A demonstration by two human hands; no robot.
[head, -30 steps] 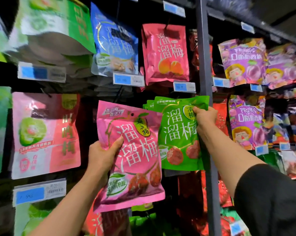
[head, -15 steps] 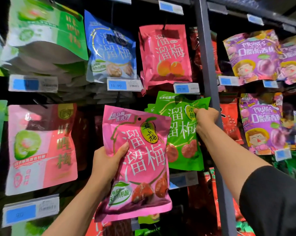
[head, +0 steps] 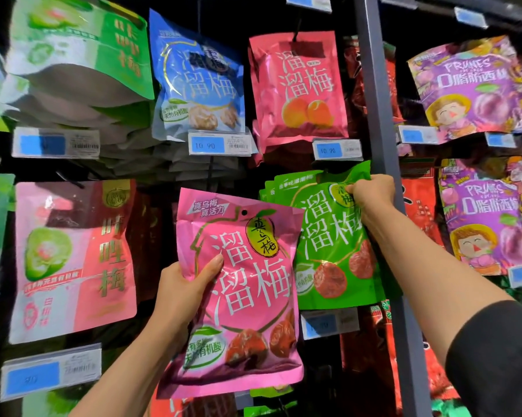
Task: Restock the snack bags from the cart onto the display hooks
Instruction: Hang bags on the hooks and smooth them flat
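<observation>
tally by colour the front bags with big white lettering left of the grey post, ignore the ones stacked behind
blue bag: 1
red bag: 1
pink bag: 1
green bag: 1
total: 4

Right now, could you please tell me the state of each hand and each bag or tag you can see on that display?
left hand: grips the pink bag, off any hook
pink bag: held upright before the rack, hang hole free
right hand: pinches the green bag's top corner
green bag: frontmost of its stack, top crumpled
blue bag: hanging
red bag: hanging
purple bags: hanging
price tags: clipped below the bags
</observation>
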